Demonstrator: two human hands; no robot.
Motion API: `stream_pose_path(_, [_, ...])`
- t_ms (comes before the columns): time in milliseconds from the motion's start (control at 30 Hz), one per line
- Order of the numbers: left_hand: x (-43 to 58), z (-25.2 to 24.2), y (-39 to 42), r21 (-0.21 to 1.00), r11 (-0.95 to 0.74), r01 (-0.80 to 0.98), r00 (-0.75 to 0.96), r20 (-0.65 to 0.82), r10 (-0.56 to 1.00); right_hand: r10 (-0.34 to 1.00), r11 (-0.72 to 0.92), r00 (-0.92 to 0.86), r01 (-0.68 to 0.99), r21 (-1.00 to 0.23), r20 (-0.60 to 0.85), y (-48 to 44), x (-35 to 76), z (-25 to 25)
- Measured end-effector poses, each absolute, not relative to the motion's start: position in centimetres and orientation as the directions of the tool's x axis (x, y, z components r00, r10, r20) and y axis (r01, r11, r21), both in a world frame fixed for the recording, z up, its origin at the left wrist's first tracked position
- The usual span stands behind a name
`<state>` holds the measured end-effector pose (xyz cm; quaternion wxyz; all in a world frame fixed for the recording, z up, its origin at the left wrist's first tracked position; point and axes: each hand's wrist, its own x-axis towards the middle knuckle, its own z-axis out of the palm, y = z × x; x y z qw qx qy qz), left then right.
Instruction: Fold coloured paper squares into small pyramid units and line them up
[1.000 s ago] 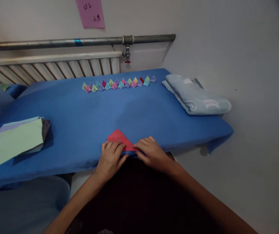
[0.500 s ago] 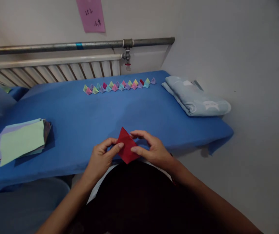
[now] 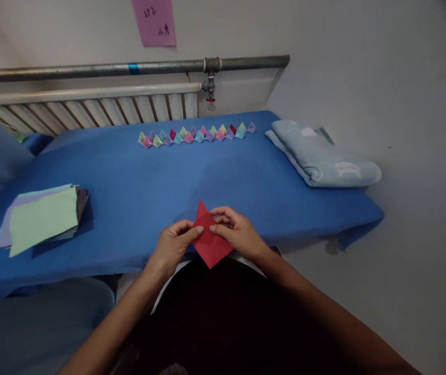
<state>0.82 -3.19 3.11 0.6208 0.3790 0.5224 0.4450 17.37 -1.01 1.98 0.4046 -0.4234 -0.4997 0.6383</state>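
Observation:
A folded red sheet of paper (image 3: 212, 250), kite-like with one point up and one down, is held over the near edge of the blue-covered table (image 3: 129, 198). My left hand (image 3: 175, 244) pinches its left side, thumb on the front face. From the right, my right hand (image 3: 239, 232) pinches it too, with the thumb on the front close to the left thumb and the fingers curled behind. The fingertips behind the paper are partly hidden. Farther back, small folded paper pieces (image 3: 189, 137) in several colours stand in two staggered rows.
At the left lies a stack of coloured paper sheets (image 3: 43, 216), light green on top. A folded pale blue blanket (image 3: 324, 156) rests at the right by the wall. Behind the table run a radiator (image 3: 109, 109) and a metal pipe (image 3: 90, 72).
My right hand has closed on the red paper, its thumb moving up and inward toward the left thumb. The paper now shows a longer, brighter face. The whole view has shifted slightly.

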Motion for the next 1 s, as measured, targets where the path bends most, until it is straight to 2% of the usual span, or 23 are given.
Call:
stream_pose_path(200, [0.4, 2.3, -2.7, 0.949, 0.298, -0.105, 0.068, -0.292, 0.954, 0.932, -0.187, -0.324, -0.052, -0.981, -0.16, -0.6, 17.0, 1.9])
stream_pose_path(300, [-0.1, 1.8, -2.5, 0.965, 0.26, 0.037, -0.004, -0.26, 0.966, 0.946, -0.139, -0.29, 0.038, -0.99, -0.144, -0.3, 16.6, 1.6])
stream_pose_path(333, [-0.4, 1.7, -2.5, 0.969, 0.207, 0.139, -0.067, -0.199, 0.978, 0.954, -0.119, -0.267, 0.085, -0.989, -0.138, -0.1, 16.4, 1.4])
stream_pose_path(400, [-1.0, 1.5, -2.6, 0.92, 0.029, 0.39, -0.153, 0.033, 0.988, 0.967, -0.077, -0.226, 0.191, -0.979, -0.12, 0.2, 16.1, 0.9])
stream_pose_path(467, [-1.4, 1.2, -2.8, 0.792, -0.195, 0.579, -0.059, 0.278, 0.959, 0.969, -0.013, -0.23, 0.304, -0.953, -0.086, 0.4, 15.8, 0.5])
stream_pose_path(533, [-1.5, 0.7, -2.9, 0.667, -0.385, 0.637, 0.139, 0.392, 0.909, 0.965, 0.072, -0.261, 0.411, -0.909, -0.041, 0.7, 15.5, 0.4])
stream_pose_path(600, [-1.5, 0.1, -2.8, 0.579, -0.494, 0.648, 0.298, 0.404, 0.865, 0.956, 0.151, -0.293, 0.502, -0.852, -0.003, 0.9, 15.3, 0.5])
stream_pose_path(667, [-1.4, -0.5, -2.5, 0.517, -0.535, 0.668, 0.374, 0.388, 0.842, 0.945, 0.208, -0.326, 0.568, -0.796, 0.014, 1.1, 15.2, 0.9])
stream_pose_path(767, [-1.4, -1.0, -2.1, 0.458, -0.557, 0.693, 0.417, 0.376, 0.828, 0.925, 0.303, -0.378, 0.654, -0.693, 0.048, 1.2, 15.7, 1.3])
stream_pose_path(867, [-1.4, -0.8, -2.1, 0.437, -0.568, 0.697, 0.437, 0.369, 0.82, 0.924, 0.369, -0.354, 0.73, -0.575, 0.144, 0.8, 17.1, 1.5])
stream_pose_path(933, [-1.4, -0.6, -2.2, 0.43, -0.574, 0.696, 0.448, 0.364, 0.816, 0.905, 0.424, -0.355, 0.705, -0.569, 0.234, 0.0, 18.3, 1.5])
stream_pose_path(1000, [-1.5, -0.4, -2.4, 0.41, -0.583, 0.701, 0.466, 0.356, 0.81, 0.834, 0.548, -0.45, 0.603, -0.58, 0.319, -1.2, 19.4, 1.4])
